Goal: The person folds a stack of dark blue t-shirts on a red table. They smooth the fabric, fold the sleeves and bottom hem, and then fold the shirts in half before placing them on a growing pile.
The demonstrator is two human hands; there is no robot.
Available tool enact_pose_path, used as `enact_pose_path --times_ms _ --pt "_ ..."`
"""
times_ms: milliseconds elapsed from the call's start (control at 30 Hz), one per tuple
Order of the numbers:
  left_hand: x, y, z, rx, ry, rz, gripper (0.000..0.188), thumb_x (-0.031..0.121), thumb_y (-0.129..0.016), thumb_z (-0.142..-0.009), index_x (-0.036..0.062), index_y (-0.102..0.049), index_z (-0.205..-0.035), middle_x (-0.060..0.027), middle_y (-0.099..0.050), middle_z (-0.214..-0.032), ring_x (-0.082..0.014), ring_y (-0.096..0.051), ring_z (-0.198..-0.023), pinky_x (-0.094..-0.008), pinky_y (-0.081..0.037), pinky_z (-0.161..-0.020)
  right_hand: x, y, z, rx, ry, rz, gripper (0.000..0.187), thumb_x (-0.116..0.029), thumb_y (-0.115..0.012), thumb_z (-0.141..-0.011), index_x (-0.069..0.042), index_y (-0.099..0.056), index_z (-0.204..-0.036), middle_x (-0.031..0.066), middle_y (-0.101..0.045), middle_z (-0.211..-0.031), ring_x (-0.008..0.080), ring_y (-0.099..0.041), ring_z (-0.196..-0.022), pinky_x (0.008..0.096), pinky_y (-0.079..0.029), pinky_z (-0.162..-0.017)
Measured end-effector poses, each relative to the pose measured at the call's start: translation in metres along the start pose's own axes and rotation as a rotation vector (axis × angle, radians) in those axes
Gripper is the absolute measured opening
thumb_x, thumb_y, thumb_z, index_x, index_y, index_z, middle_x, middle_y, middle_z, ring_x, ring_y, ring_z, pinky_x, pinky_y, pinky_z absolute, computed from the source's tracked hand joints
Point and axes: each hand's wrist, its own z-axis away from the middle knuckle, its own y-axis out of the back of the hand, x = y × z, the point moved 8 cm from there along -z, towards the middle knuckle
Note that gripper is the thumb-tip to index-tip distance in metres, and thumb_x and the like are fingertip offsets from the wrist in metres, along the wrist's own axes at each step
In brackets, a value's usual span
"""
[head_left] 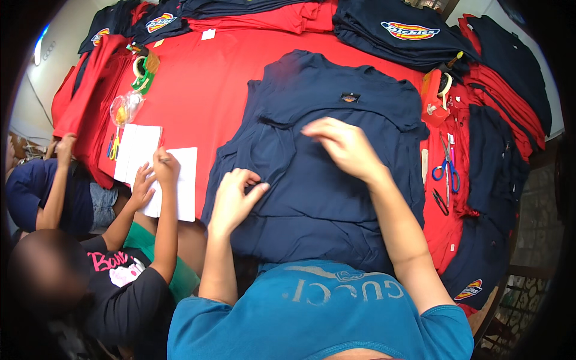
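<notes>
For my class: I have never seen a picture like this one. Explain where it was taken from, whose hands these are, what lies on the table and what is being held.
There is one picture, taken by a wide camera worn on a person's head and looking down, so the edges bend. The two bare arms rising from the lower edge belong to that person, who wears a blue shirt. The left hand and the right hand both rest on a navy garment spread on a table covered in red cloth; neither has closed a grip round anything. Stacks of folded navy shirts and red shirts ring the table. Blue-handled scissors lie to the right. At the left, another person's hand holds a pen over white paper sheets.
</notes>
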Motion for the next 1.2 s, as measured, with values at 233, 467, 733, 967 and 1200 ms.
enact_pose_path --times_ms 233,467,733,967,1200 --pt "0.01 -0.021 0.025 0.078 -0.037 -0.004 0.029 0.014 -0.073 -0.08 0.0042 -0.063 -0.105 -0.0088 -0.059 -0.088 -0.0239 -0.058 -0.081 -0.0347 -0.048 -0.075 0.054 -0.078 -0.078 0.083 -0.168 0.359 0.025 -0.009 -0.059 -0.084 -0.007 -0.066 -0.108 0.0171 -0.06 -0.119 0.0344 -0.061 -0.104 0.041 -0.05 -0.088" --pt "0.04 -0.023 0.034 -0.04 -0.278 -0.274 0.023 0.015 -0.071 -0.081 0.0092 -0.065 -0.103 -0.0065 -0.057 -0.09 -0.0257 -0.056 -0.087 -0.0363 -0.043 -0.078 0.081 0.097 0.008 0.29 -0.128 0.289 0.033 0.007 -0.043 -0.071 -0.007 -0.07 -0.086 0.012 -0.063 -0.112 0.0308 -0.058 -0.105 0.0357 -0.044 -0.096" --pt "0.07 -0.025 0.048 -0.028 -0.432 -0.329 0.017 0.009 -0.071 -0.078 0.0084 -0.065 -0.095 -0.0044 -0.057 -0.087 -0.0213 -0.056 -0.083 -0.0355 -0.041 -0.078 0.048 0.125 0.107 0.516 -0.219 0.61 0.032 0.006 -0.051 -0.085 -0.011 -0.072 -0.102 0.0086 -0.059 -0.122 0.028 -0.053 -0.107 0.0354 -0.045 -0.093" --pt "0.112 -0.017 0.029 -0.168 -0.416 0.242 0.018 0.007 -0.07 -0.081 0.0006 -0.061 -0.095 -0.0097 -0.063 -0.083 -0.0244 -0.062 -0.076 -0.0329 -0.048 -0.068 -0.06 -0.032 0.103 -0.01 -0.166 -0.371 0.027 -0.006 -0.064 -0.085 -0.002 -0.063 -0.112 0.0084 -0.063 -0.105 0.0171 -0.061 -0.09 0.0296 -0.049 -0.077" --pt "0.081 -0.042 0.0 -0.475 -0.047 0.4 0.03 0.013 -0.075 -0.079 -0.0048 -0.061 -0.1 -0.0039 -0.061 -0.072 -0.0095 -0.056 -0.067 -0.0255 -0.046 -0.064 -0.017 -0.025 0.117 0.038 -0.454 -0.379 0.02 -0.01 -0.065 -0.086 0.001 -0.067 -0.103 0.0044 -0.063 -0.09 0.0116 -0.056 -0.079 0.0254 -0.045 -0.072"
